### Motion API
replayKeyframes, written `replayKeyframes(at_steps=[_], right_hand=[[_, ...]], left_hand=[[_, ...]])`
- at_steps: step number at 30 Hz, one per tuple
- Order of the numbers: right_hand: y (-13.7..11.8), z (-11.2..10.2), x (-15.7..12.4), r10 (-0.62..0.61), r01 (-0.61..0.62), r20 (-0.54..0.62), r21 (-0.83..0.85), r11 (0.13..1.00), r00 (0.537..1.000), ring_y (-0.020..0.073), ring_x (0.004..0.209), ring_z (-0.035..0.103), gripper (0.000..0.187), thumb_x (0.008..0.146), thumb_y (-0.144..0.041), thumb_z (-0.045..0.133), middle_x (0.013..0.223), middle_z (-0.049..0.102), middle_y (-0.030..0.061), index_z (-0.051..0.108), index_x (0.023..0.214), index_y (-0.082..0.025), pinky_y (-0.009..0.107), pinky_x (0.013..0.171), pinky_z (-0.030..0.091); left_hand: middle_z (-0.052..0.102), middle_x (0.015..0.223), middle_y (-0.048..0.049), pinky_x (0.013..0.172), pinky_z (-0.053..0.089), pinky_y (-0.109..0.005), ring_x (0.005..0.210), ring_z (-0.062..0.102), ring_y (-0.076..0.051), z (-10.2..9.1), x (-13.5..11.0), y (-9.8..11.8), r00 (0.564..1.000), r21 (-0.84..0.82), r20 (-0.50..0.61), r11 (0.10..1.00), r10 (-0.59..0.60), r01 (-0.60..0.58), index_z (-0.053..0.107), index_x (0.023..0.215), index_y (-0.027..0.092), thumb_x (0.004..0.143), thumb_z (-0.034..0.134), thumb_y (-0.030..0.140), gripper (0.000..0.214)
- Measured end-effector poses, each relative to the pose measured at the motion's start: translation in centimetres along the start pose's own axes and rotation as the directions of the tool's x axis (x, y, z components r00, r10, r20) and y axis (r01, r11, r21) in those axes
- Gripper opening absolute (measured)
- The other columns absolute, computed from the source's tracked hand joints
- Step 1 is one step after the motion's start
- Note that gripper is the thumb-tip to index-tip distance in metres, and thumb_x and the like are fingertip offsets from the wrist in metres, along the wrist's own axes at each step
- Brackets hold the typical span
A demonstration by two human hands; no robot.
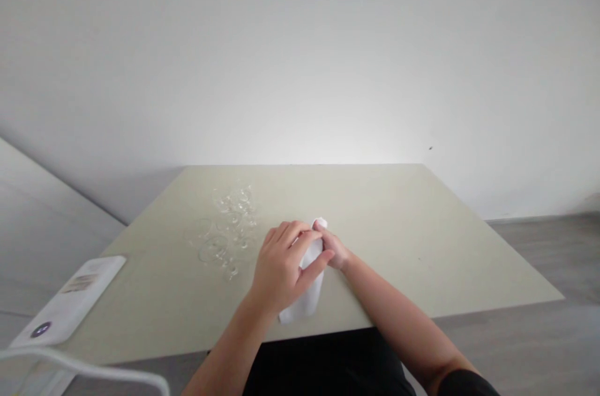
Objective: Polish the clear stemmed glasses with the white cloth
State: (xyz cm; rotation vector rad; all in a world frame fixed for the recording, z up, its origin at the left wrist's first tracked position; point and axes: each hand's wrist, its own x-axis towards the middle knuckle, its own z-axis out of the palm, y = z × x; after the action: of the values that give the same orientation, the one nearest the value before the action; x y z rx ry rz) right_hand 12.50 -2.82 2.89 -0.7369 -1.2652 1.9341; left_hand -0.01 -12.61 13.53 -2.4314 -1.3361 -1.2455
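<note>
Fingers (281,232) of the left hand (284,265) arch forward, lightly bent, just below the centre of the frame, back of the hand upward and thumb standing well apart, reaching right. This hand lies across a white cloth (307,302); its palm is out of sight, so whether it grips the cloth or merely rests over it I cannot tell. Behind it and slightly to the right, the right hand (335,249) is closed on the cloth, thumb extended along its upper end, the other fingers mostly hidden. The cloth bunches into a small tuft above that thumb and hangs down between the wrists toward the near table edge; whether anything is wrapped inside cannot be seen.

The left forearm (234,336) rises steeply from the bottom of the frame, while the right forearm (394,302) slants in from the lower right, out of a black sleeve (464,385). Black clothing (323,365) fills the bottom centre.

Left of the hands, a cluster of clear glassware (214,248) sits on the pale table (375,215). At the lower left lies a white package (77,296) with a purple round mark, near a curved white bar (117,374). A plain wall (300,59) spans the upper frame; grey floor (515,346) shows at lower right.
</note>
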Motion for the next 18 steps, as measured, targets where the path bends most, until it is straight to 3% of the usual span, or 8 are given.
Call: replayKeyframes(at_steps=[3, 7, 13, 18], right_hand=[[0.0, -0.2, 0.6, -0.081, 0.093, -0.088, 0.141, 0.986, 0.993, 0.0243, 0.094, 0.066, 0.064, 0.085, -0.074, 0.036, 0.089, 0.070, 0.0075, 0.062, 0.102, -0.017, 0.038, 0.087, 0.052], [0.9, -0.8, 1.2, -0.138, 0.166, -0.176, 0.152, 0.974, 0.975, 0.0244, 0.094, 0.066, 0.060, 0.084, -0.073, 0.042, 0.090, 0.070, 0.0070, 0.065, 0.099, -0.019, 0.036, 0.086, 0.052], [1.6, -1.1, 1.2, -0.200, 0.203, -0.076, 0.036, 0.979, 0.977, 0.0234, 0.090, 0.066, 0.063, 0.084, -0.075, 0.041, 0.090, 0.069, 0.0073, 0.065, 0.105, -0.020, 0.034, 0.073, 0.053], [1.8, -1.1, 1.4, -0.197, 0.196, -0.061, -0.029, 0.980, 0.978, 0.0176, 0.066, 0.060, 0.068, 0.079, -0.080, 0.044, 0.073, 0.064, 0.0052, 0.064, 0.092, -0.016, 0.029, 0.059, 0.050]], left_hand=[[0.066, 0.099, -0.0077, 0.087, 0.048, -0.040, 0.096, 0.060, -0.025, 2.8, -0.3, -1.8, 0.993, 0.049, 0.062, 0.994, -0.097, 0.095, 0.063, 0.102, 0.020, 0.087, 0.060, 0.039, 0.024], [0.063, 0.112, -0.0091, 0.090, 0.048, -0.039, 0.104, 0.059, -0.025, 5.3, -1.1, -3.4, 0.977, 0.040, 0.065, 0.979, -0.202, 0.200, 0.051, 0.126, 0.021, 0.086, 0.062, 0.040, 0.046], [0.058, 0.126, -0.0113, 0.098, 0.043, -0.043, 0.118, 0.054, -0.028, 6.8, -1.3, -4.7, 0.955, 0.100, -0.029, 0.950, -0.295, 0.297, 0.051, 0.125, 0.022, 0.088, 0.059, 0.035, 0.040], [0.068, 0.103, -0.0082, 0.089, 0.043, -0.040, 0.098, 0.062, -0.024, 7.4, -1.7, -6.2, 0.941, 0.152, 0.013, 0.931, -0.338, 0.333, 0.050, 0.127, 0.020, 0.092, 0.053, 0.030, 0.037]])
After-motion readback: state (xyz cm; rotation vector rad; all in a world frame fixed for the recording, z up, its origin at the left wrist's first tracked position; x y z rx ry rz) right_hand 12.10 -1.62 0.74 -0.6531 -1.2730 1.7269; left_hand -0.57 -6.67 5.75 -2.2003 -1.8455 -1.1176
